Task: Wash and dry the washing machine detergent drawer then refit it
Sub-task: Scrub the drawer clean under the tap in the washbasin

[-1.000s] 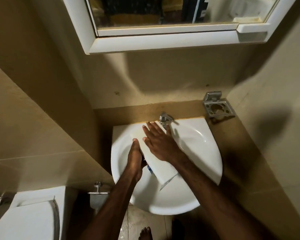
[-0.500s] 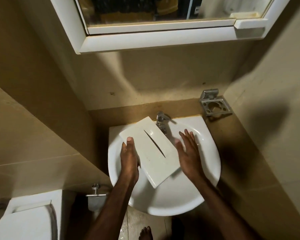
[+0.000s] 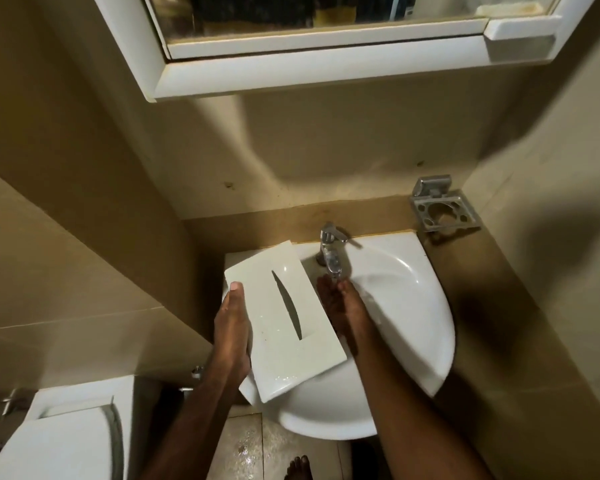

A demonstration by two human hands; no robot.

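Beige-tiled bathroom; white corner sink (image 3: 416,306) at centre frame. My left hand (image 3: 231,336) grips the detergent drawer (image 3: 284,327) over the basin; my right hand (image 3: 343,306), fingers extended, sits under the tap (image 3: 331,249).

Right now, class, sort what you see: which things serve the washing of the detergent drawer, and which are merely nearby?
In use:
detergent drawer
left hand holding it
right hand under the tap
sink

Merely nearby:
mirror cabinet
metal holder
toilet

Over the white basin (image 3: 413,306), the left hand (image 3: 231,330) grips the wet drawer panel (image 3: 284,323) by its left edge; the right hand (image 3: 343,306) reaches straight-fingered under the tap (image 3: 331,251).
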